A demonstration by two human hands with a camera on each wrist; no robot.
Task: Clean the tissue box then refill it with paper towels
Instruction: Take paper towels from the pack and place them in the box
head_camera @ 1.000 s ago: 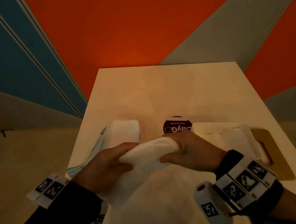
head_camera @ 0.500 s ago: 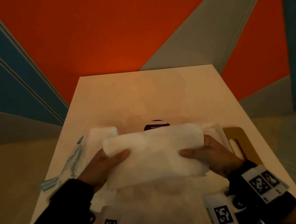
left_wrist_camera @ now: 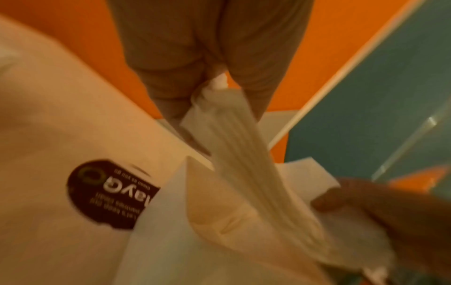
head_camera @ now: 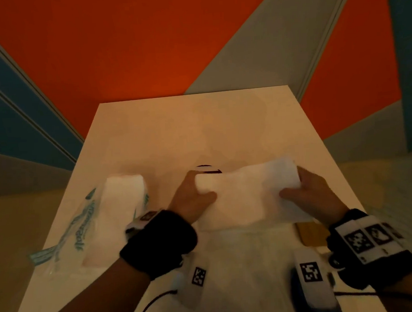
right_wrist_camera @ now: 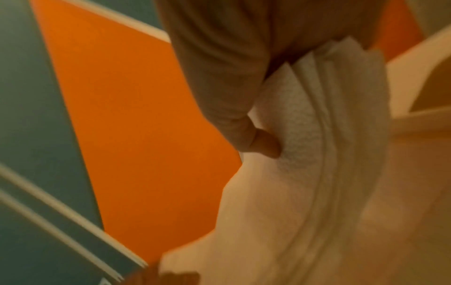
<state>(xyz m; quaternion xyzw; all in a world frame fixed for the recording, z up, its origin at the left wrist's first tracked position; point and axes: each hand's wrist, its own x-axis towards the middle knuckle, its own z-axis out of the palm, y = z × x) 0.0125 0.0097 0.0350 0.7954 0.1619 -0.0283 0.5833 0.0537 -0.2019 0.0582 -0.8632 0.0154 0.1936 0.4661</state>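
Note:
A thick folded stack of white paper towels (head_camera: 246,194) hangs between my hands above the right half of the table. My left hand (head_camera: 195,192) grips its left end and my right hand (head_camera: 298,188) grips its right end, thumbs on top. In the left wrist view the stack (left_wrist_camera: 244,154) is pinched between thumb and fingers. The right wrist view shows its layered edge (right_wrist_camera: 329,135) in my grasp. The stack hides most of the tissue box; a cream rim (right_wrist_camera: 415,63) shows beside the towels. The brown wooden lid (head_camera: 310,234) lies just under my right wrist.
An opened plastic pack of paper towels (head_camera: 121,209) with teal print lies at the table's left. A dark round labelled lid (left_wrist_camera: 109,192) sits behind the stack. A white sheet (head_camera: 243,262) covers the near table (head_camera: 198,122). Orange, blue and grey floor surrounds it.
Both hands spread the bunched towels into a flat stack, then carried it right, over the spot where the tissue box stands. My left hand crossed rightward with it.

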